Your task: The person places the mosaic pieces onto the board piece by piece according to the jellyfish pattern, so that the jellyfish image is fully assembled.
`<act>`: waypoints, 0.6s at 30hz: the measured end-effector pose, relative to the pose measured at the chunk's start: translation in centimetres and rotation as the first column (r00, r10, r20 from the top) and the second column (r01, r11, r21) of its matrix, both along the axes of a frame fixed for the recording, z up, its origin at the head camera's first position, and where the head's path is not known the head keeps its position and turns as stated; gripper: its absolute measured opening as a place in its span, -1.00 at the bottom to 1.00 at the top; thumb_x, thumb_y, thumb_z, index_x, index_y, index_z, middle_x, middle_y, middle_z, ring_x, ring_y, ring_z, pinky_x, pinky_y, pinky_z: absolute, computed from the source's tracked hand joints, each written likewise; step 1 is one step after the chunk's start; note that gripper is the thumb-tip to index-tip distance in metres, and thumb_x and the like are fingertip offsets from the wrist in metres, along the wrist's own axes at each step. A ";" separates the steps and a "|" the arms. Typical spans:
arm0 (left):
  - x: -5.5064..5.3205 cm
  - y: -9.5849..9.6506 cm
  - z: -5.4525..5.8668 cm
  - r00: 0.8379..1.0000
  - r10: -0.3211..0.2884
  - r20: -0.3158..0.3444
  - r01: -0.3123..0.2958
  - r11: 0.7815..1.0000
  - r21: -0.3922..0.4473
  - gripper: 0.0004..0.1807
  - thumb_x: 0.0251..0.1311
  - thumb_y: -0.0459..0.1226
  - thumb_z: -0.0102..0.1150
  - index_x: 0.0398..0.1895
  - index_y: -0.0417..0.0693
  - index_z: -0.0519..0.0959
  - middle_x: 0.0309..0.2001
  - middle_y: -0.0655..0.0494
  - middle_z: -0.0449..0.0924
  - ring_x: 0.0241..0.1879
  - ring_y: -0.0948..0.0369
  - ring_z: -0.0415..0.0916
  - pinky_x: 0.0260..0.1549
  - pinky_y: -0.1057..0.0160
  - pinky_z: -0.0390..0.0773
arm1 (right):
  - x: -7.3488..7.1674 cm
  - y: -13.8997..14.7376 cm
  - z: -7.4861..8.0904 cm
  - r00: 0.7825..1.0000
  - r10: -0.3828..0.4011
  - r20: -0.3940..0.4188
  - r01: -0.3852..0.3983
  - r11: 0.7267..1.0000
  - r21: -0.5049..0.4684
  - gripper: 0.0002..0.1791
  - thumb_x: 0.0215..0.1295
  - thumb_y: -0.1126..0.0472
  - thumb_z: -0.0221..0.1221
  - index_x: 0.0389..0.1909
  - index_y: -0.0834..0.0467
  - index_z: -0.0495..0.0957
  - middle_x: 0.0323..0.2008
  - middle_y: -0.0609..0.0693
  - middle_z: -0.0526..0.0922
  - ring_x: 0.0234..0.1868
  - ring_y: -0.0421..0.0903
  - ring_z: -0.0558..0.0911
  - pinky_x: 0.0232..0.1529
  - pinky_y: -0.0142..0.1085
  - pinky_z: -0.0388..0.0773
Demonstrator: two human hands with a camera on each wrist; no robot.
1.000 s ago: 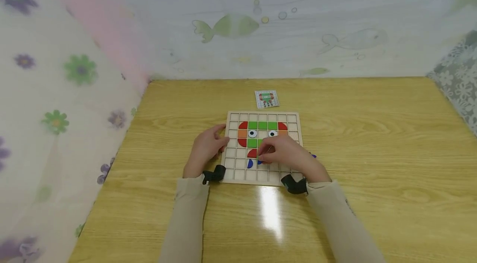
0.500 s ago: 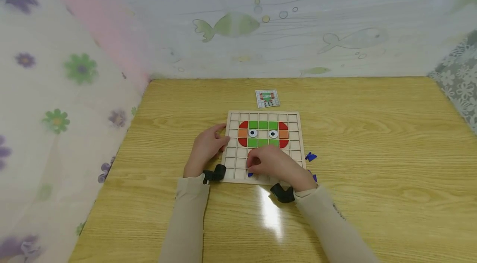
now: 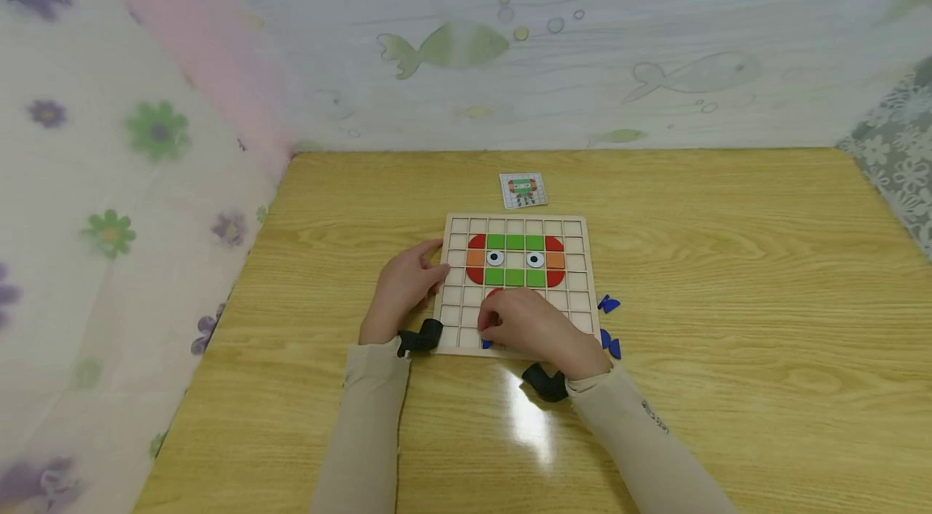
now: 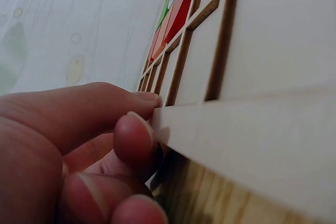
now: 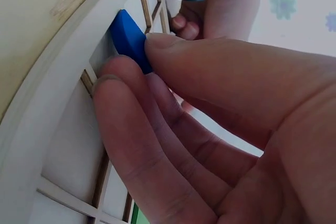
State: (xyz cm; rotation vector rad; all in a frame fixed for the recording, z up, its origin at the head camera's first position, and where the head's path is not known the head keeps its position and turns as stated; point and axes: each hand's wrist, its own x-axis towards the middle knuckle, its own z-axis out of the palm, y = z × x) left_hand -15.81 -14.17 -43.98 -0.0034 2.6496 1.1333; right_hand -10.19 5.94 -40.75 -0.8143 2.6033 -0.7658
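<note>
In the head view, a square wooden grid board point(image 3: 451, 318) bears red, orange and green pieces and two round eye pieces point(image 3: 535, 259). My left hand point(image 3: 404, 287) is at its left side. The left wrist view shows thumb and fingertips holding the board's edge point(image 4: 226, 140), with the other fingers curled below. Over the lower part of the board, my right hand point(image 3: 535, 324) pinches a blue half-round piece point(image 5: 128, 40) between thumb and fingers. That piece sits tilted at a cell in the row along the board's near edge. The right hand hides several cells and most of a red piece point(image 3: 495, 291).
Loose blue half-round pieces point(image 3: 612, 305) lie on the wooden table point(image 3: 728, 295), just right of the board. A small printed card point(image 3: 523, 190) with a coloured grid figure lies behind the board. Patterned walls stand at the back and left.
My right hand has moved left and nearer along the board to the near row, uncovering the right-hand red pieces and the loose blue pieces. The left hand has stayed at the board's edge.
</note>
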 end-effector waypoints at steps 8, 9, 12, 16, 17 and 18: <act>-0.1 0.1 0.2 1.000 0.002 0.008 -0.002 1.000 -0.005 -0.46 0.10 -0.13 0.04 0.22 0.22 0.30 -0.68 0.11 0.50 -0.81 0.14 0.38 -0.77 0.25 0.34 | -0.1 -0.1 -0.1 1.000 -0.013 -0.022 0.013 1.000 0.022 -0.95 0.09 0.14 0.21 -0.43 0.01 0.59 -0.50 -0.27 0.48 -0.45 -0.29 0.42 -0.37 -0.39 0.37; -0.1 0.1 0.2 1.000 0.000 0.005 0.000 1.000 -0.008 -0.46 0.09 -0.13 0.04 0.22 0.22 0.30 -0.68 0.11 0.50 -0.81 0.14 0.39 -0.77 0.25 0.34 | -0.1 0.0 0.0 1.000 -0.010 -0.027 0.011 1.000 0.019 -0.96 0.10 0.14 0.21 -0.42 0.00 0.59 -0.50 -0.27 0.48 -0.45 -0.29 0.42 -0.37 -0.39 0.37; -0.1 0.1 0.1 1.000 -0.002 0.008 0.003 1.000 -0.007 -0.46 0.10 -0.12 0.04 0.22 0.23 0.29 -0.69 0.11 0.50 -0.81 0.13 0.39 -0.77 0.24 0.34 | -0.2 0.4 0.0 0.999 0.013 -0.037 -0.013 1.000 0.009 -0.95 0.13 0.16 0.18 -0.41 -0.04 0.60 -0.43 -0.27 0.50 -0.40 -0.30 0.43 -0.33 -0.39 0.38; -0.1 0.0 -0.1 1.000 0.004 0.014 -0.004 1.000 0.000 -0.46 0.10 -0.09 0.05 0.21 0.26 0.30 -0.68 0.11 0.50 -0.80 0.13 0.39 -0.78 0.24 0.33 | -0.3 0.7 -0.1 0.996 0.079 -0.031 -0.079 0.997 0.003 -0.89 0.11 0.25 0.17 -0.41 -0.04 0.62 -0.35 -0.24 0.52 -0.34 -0.28 0.44 -0.27 -0.38 0.39; -0.1 0.0 -0.1 1.000 0.007 0.013 -0.007 1.000 0.002 -0.46 0.10 -0.08 0.05 0.21 0.27 0.30 -0.68 0.11 0.50 -0.80 0.13 0.39 -0.78 0.24 0.33 | -0.4 0.7 -0.1 0.996 0.088 -0.024 -0.087 0.996 0.007 -0.88 0.10 0.26 0.17 -0.41 -0.04 0.62 -0.35 -0.24 0.52 -0.34 -0.28 0.44 -0.28 -0.38 0.38; -0.1 0.0 -0.1 1.000 0.006 0.012 -0.006 1.000 0.004 -0.47 0.10 -0.08 0.05 0.21 0.27 0.30 -0.68 0.11 0.50 -0.80 0.13 0.39 -0.78 0.24 0.34 | -0.4 0.7 -0.2 0.995 0.097 -0.024 -0.097 0.995 0.013 -0.87 0.09 0.27 0.17 -0.41 -0.04 0.62 -0.36 -0.24 0.52 -0.35 -0.27 0.44 -0.28 -0.38 0.38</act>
